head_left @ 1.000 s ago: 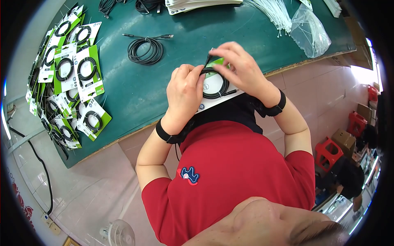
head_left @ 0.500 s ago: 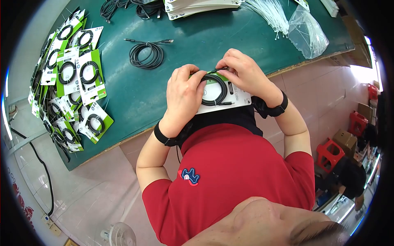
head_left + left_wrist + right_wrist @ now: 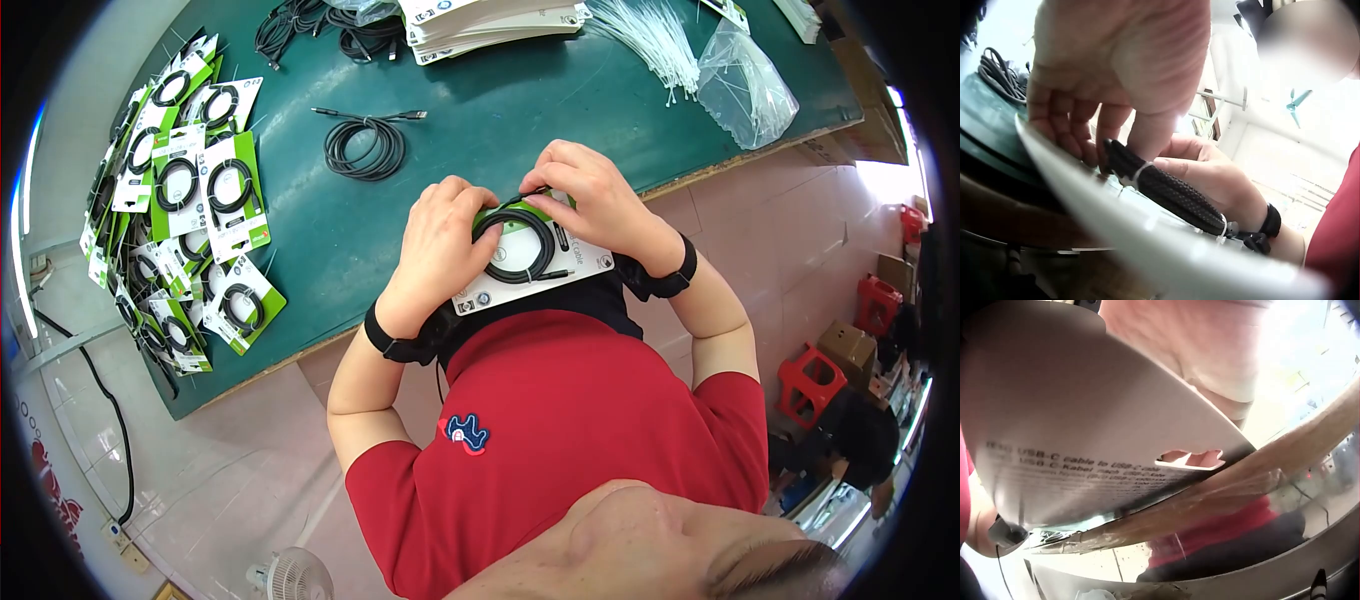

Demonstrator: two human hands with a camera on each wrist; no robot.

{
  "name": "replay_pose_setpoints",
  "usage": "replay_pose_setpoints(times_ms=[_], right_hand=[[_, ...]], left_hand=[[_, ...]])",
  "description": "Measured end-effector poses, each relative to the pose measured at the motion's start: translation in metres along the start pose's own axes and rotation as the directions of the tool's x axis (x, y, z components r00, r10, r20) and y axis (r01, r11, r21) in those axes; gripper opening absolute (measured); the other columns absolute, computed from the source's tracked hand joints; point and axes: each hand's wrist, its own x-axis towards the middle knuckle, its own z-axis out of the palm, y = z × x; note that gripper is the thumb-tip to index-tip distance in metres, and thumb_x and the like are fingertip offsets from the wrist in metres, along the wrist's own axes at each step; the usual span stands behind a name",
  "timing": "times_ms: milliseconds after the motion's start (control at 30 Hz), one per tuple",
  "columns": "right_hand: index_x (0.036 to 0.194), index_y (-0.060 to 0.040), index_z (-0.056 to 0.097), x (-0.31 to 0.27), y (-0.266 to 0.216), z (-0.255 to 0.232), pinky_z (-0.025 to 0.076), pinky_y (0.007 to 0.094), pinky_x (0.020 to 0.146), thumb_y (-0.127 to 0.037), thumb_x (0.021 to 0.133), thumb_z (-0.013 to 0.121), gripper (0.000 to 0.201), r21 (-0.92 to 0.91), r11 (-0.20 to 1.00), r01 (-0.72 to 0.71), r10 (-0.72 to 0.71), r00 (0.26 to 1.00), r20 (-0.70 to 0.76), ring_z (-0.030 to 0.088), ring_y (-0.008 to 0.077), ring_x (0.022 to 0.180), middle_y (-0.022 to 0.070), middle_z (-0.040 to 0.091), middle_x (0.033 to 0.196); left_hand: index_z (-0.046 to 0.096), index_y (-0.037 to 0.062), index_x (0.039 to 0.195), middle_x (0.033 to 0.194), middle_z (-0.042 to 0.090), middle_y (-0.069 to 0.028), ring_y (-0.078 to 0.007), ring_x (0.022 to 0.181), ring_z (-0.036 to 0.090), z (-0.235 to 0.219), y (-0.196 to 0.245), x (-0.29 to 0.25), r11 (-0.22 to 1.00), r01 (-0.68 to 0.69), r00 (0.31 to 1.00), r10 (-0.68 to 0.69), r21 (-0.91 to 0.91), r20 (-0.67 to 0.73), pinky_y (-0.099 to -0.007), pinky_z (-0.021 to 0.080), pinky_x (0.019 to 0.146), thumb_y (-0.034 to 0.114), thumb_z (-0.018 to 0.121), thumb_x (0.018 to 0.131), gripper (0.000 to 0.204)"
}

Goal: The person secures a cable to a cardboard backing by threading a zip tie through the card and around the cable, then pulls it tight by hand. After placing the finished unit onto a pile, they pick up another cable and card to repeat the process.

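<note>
Close to my waist is a white and green cable card with a black coiled USB-C cable against its front. My left hand grips the card and coil from the left, its thumb lying over the coil. With thumb and fingers, my right hand pinches a length of the cable at the coil's upper edge. In the left wrist view, white ties band the braided coil. From the right wrist, the card's printed back and its cut-out slot show.
Ahead on the green table lies another coiled cable. Carded cables pile up at the left. At the back are more loose cables, a stack of cards, white cable ties and a plastic bag.
The right hand has come down with the cable end, from raised above the coil to its upper edge. Both hands and the card have moved slightly toward the body, showing more of the card.
</note>
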Motion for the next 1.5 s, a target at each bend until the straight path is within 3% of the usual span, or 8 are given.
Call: replay_pose_setpoints(times_ms=[267, 300, 400, 500, 633, 800, 1167, 1500], right_hand=[[0.098, -0.0043, 0.070, 0.016, -0.011, -0.007, 0.051, 0.0347, 0.069, -0.004, 0.083, 0.075, 0.016, 0.073, 0.997, 0.006, -0.004, 1.000, -0.028, 0.063, 0.0266, 0.081, 0.0087, 0.062, 0.091], [0.098, -0.0043, 0.070, 0.018, -0.013, -0.009, 0.051, 0.0347, 0.069, -0.004, 0.083, 0.075, 0.016, 0.075, 0.997, 0.009, -0.007, 0.999, -0.031, 0.063, 0.0266, 0.081, 0.0087, 0.062, 0.091], [0.100, -0.0047, 0.072, 0.024, -0.018, -0.014, 0.052, 0.0342, 0.072, -0.003, 0.083, 0.075, 0.018, 0.137, 0.984, 0.110, -0.098, 0.991, -0.089, 0.065, 0.0269, 0.083, 0.0083, 0.066, 0.095], [0.100, -0.0047, 0.072, 0.027, -0.022, -0.017, 0.052, 0.0345, 0.074, -0.003, 0.082, 0.075, 0.019, 0.040, 0.975, 0.219, -0.214, 0.971, -0.112, 0.066, 0.0264, 0.084, 0.0078, 0.068, 0.098], [0.099, -0.0049, 0.072, 0.027, -0.031, -0.019, 0.053, 0.0355, 0.077, -0.004, 0.081, 0.076, 0.019, -0.089, 0.941, 0.327, -0.337, 0.933, -0.126, 0.067, 0.0251, 0.087, 0.0067, 0.070, 0.099], [0.098, -0.0052, 0.071, 0.027, -0.031, -0.014, 0.053, 0.0375, 0.080, -0.005, 0.079, 0.076, 0.020, -0.146, 0.923, 0.357, -0.373, 0.921, -0.109, 0.067, 0.0239, 0.088, 0.0056, 0.070, 0.100], [0.098, -0.0048, 0.070, 0.027, -0.035, -0.014, 0.051, 0.0385, 0.085, -0.005, 0.078, 0.074, 0.020, -0.194, 0.912, 0.361, -0.377, 0.925, -0.052, 0.066, 0.0229, 0.089, 0.0053, 0.068, 0.103], [0.097, -0.0045, 0.070, 0.026, -0.040, -0.015, 0.051, 0.0391, 0.085, -0.006, 0.079, 0.074, 0.019, -0.249, 0.899, 0.359, -0.375, 0.927, -0.020, 0.064, 0.0245, 0.090, 0.0067, 0.066, 0.107]], left_hand=[[0.071, 0.0053, 0.099, 0.096, 0.066, -0.0089, -0.0307, 0.093, 0.063, -0.015, 0.006, -0.005, 0.997, -0.011, 0.987, -0.001, -0.076, -0.160, -0.0390, 0.050, 0.083, 0.008, 0.078, 0.079, 0.022], [0.072, 0.0054, 0.098, 0.096, 0.066, -0.0084, -0.0294, 0.091, 0.064, -0.016, 0.008, -0.006, 0.997, -0.056, 0.971, 0.042, -0.056, -0.236, -0.0384, 0.050, 0.083, 0.007, 0.078, 0.077, 0.022], [0.073, 0.0055, 0.096, 0.096, 0.067, -0.0073, -0.0267, 0.087, 0.064, -0.017, 0.010, -0.006, 0.989, -0.145, 0.916, 0.134, -0.002, -0.379, -0.0373, 0.049, 0.081, 0.006, 0.080, 0.075, 0.023], [0.075, 0.0083, 0.097, 0.098, 0.067, -0.0043, -0.0220, 0.084, 0.063, -0.013, 0.007, -0.007, 0.922, -0.310, 0.746, 0.388, 0.233, -0.541, -0.0369, 0.048, 0.080, 0.004, 0.080, 0.072, 0.025], [0.077, 0.0092, 0.098, 0.102, 0.068, -0.0030, -0.0198, 0.086, 0.063, -0.009, 0.007, -0.013, 0.892, -0.287, 0.685, 0.445, 0.348, -0.577, -0.0359, 0.047, 0.081, 0.004, 0.080, 0.071, 0.029], [0.077, 0.0095, 0.099, 0.101, 0.068, -0.0026, -0.0193, 0.088, 0.063, -0.004, 0.005, -0.019, 0.900, -0.263, 0.684, 0.428, 0.347, -0.591, -0.0356, 0.047, 0.081, 0.004, 0.080, 0.071, 0.029], [0.075, 0.0080, 0.105, 0.112, 0.071, -0.0052, -0.0224, 0.092, 0.065, -0.025, 0.010, -0.025, 0.916, -0.267, 0.832, 0.377, 0.300, -0.408, -0.0356, 0.046, 0.083, 0.013, 0.081, 0.077, 0.028], [0.073, 0.0055, 0.104, 0.109, 0.071, -0.0065, -0.0238, 0.089, 0.067, -0.029, 0.012, -0.022, 0.918, -0.327, 0.830, 0.392, 0.225, -0.396, -0.0361, 0.050, 0.075, 0.005, 0.079, 0.077, 0.027]])
